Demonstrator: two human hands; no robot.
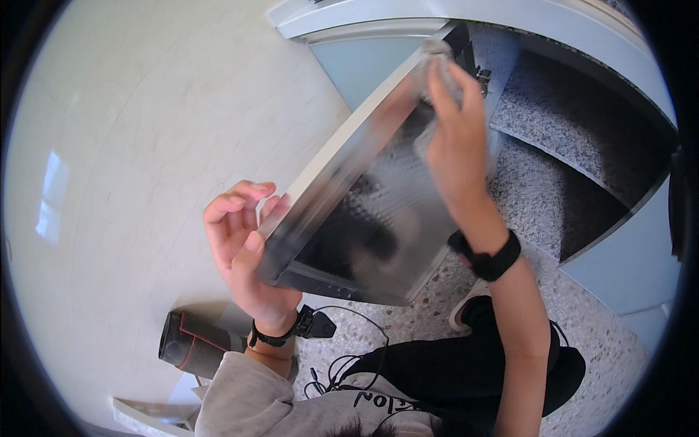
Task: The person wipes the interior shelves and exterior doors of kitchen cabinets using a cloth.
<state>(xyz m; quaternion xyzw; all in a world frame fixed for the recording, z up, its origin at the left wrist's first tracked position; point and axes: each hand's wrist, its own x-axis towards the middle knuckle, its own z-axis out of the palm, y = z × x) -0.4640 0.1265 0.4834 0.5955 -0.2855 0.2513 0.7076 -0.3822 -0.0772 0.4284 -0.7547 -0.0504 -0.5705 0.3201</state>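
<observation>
An open cabinet door (382, 185), with a pale edge and a shiny, reflective inner face, slants across the middle of the head view. My left hand (246, 246) is at its lower left edge, with the thumb on the near side and the fingers curled around the rim. My right hand (456, 125) presses a greyish cloth (437, 54) against the door's upper part, near the hinge side. The hand and cloth are slightly blurred. Part of the cloth hangs below the fingers, partly hidden by the hand.
The open cabinet holds speckled stone shelves (551, 131). A pale blue closed door (349, 65) is beyond, under a white countertop edge (382, 12). A dark rolled item with red trim (196, 341) stands at lower left. A thin black cable (382, 328) trails near my left wrist.
</observation>
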